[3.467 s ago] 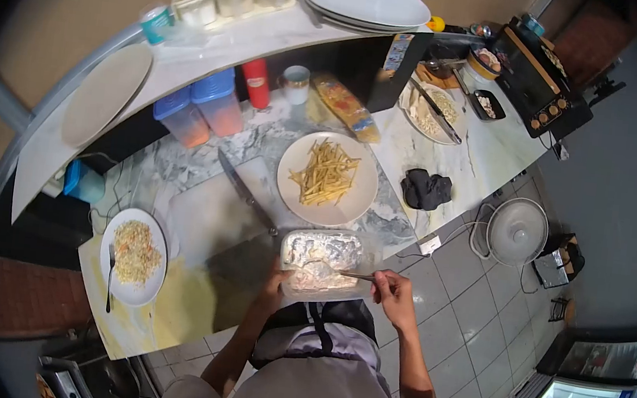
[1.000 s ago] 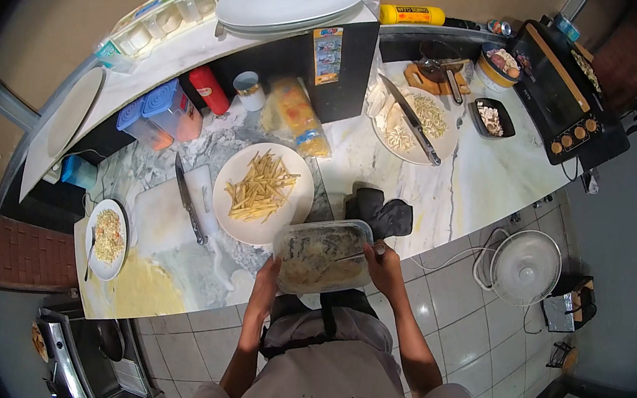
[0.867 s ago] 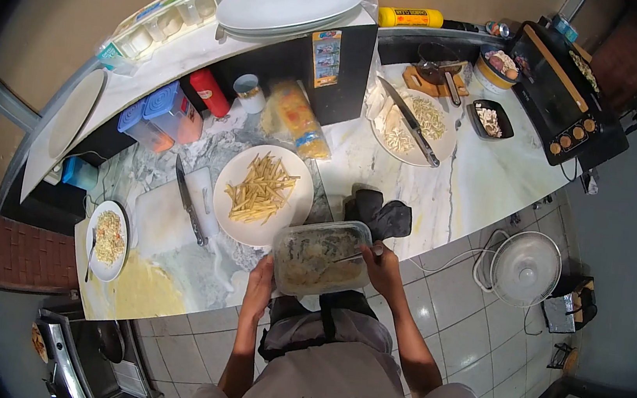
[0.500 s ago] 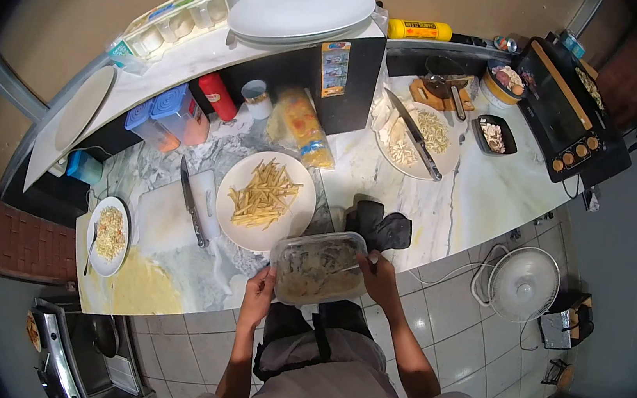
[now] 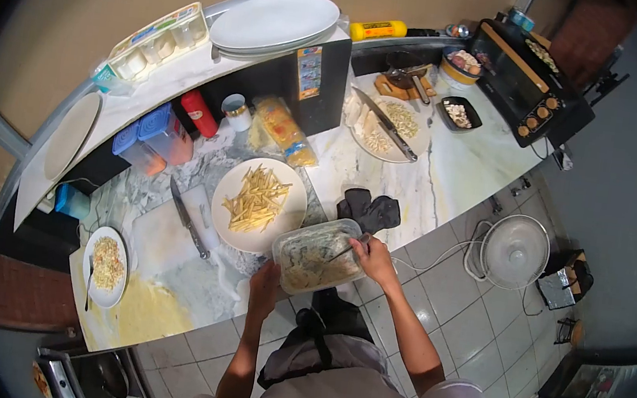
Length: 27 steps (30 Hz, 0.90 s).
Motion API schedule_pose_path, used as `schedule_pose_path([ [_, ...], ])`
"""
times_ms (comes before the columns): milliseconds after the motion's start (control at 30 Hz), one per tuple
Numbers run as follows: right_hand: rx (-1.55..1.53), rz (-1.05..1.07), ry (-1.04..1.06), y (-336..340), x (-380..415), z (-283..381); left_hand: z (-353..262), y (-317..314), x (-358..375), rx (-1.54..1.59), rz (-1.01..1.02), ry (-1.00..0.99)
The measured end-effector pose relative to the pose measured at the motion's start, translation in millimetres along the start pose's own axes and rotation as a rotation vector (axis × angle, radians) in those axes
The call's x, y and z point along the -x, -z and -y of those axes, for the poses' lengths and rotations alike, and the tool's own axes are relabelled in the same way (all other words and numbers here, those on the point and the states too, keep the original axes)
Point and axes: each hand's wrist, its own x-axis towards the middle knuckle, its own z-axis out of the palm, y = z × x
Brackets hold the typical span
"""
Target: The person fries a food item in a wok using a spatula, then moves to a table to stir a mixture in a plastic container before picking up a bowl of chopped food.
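A clear plastic container (image 5: 316, 258) with pale, floury residue inside is held over the counter's front edge. My left hand (image 5: 265, 281) is closed on its left side. At its right end, my right hand (image 5: 374, 259) is closed round the handle of a thin utensil that reaches into the container; its tip is hard to make out. Just behind the container lies a plate (image 5: 297, 196) of pale cut sticks (image 5: 255, 200). A black cloth or glove (image 5: 369, 210) rests behind my right hand.
To the left are a white cutting board (image 5: 157, 232), a knife (image 5: 189, 217) and a plate of chopped food (image 5: 107, 265). Farther right are a plate with a large knife (image 5: 386, 124), a black bowl (image 5: 459, 114) and a toaster oven (image 5: 532, 86). A fan (image 5: 515, 251) stands on the floor.
The view has shifted and turned slightly. Both hands still hold on, and the container is tilted a little differently, its right end higher in view. The right hand has shifted on the utensil.
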Motion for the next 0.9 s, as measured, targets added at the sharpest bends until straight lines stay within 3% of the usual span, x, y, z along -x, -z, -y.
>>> schedule_pose_path([
  [133,-0.037,-0.071,0.035,3,3,9,5,3,-2,-0.006,0.048,-0.010],
  [200,-0.017,-0.104,0.020,2,6,14,-3,-5,0,-0.022,-0.069,-0.070],
  [267,0.033,-0.170,0.016,0,7,15,-4,-7,1,0.042,-0.055,-0.064],
  [633,0.013,-0.201,0.035,-3,6,13,2,-7,-3,0.152,-0.067,-0.230],
  [900,-0.018,-0.225,0.091,-3,2,8,-10,-5,-1,-0.065,-0.072,-0.163],
])
